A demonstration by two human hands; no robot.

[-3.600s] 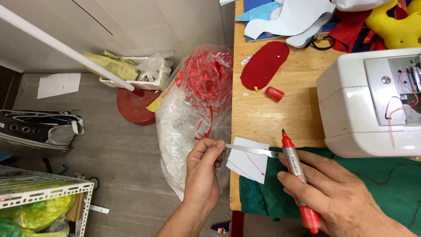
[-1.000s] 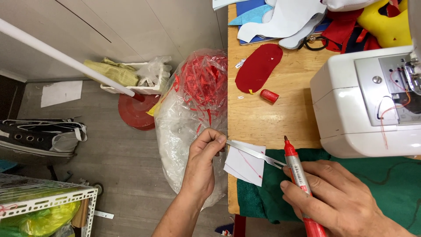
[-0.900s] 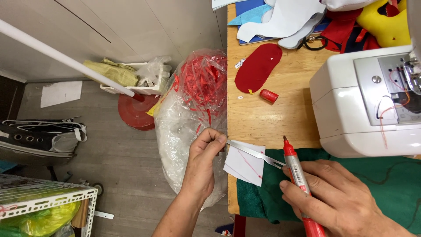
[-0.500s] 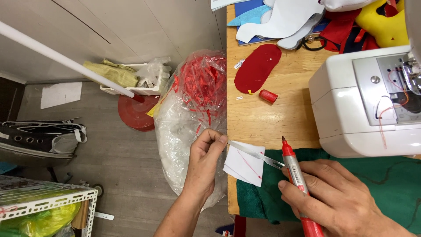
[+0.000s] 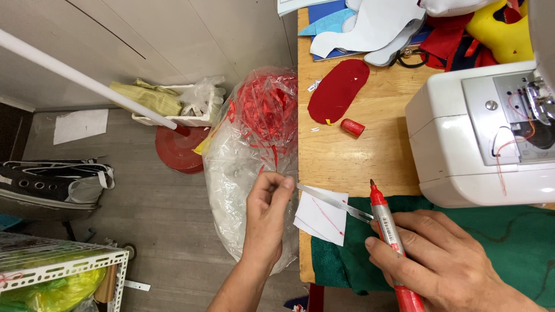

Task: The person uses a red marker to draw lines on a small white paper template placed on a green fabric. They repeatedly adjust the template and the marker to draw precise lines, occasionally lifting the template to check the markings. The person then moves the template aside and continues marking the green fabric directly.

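Observation:
My left hand (image 5: 267, 222) pinches the left end of a thin metal strip (image 5: 332, 201) between thumb and fingers, just off the table's left edge. The strip lies slantwise over a small white piece of paper (image 5: 318, 222) that bears a red line. Its right end reaches the red marker (image 5: 386, 231), which my right hand (image 5: 448, 263) grips. The marker is uncapped, with its tip pointing away from me. The paper rests partly on green fabric (image 5: 520, 248) and partly on the wooden table (image 5: 347, 159). A red cap (image 5: 351, 127) lies further back.
A white sewing machine (image 5: 474, 144) stands at the right. A red felt oval (image 5: 338, 89) and white, blue and yellow cut pieces (image 5: 376, 26) lie at the back. A clear plastic bag of red scraps (image 5: 254, 144) leans against the table's left side. A white wire rack (image 5: 63, 266) stands on the floor.
My left hand has curled a little tighter on the strip's end. The marker and my right hand have stayed almost where they were.

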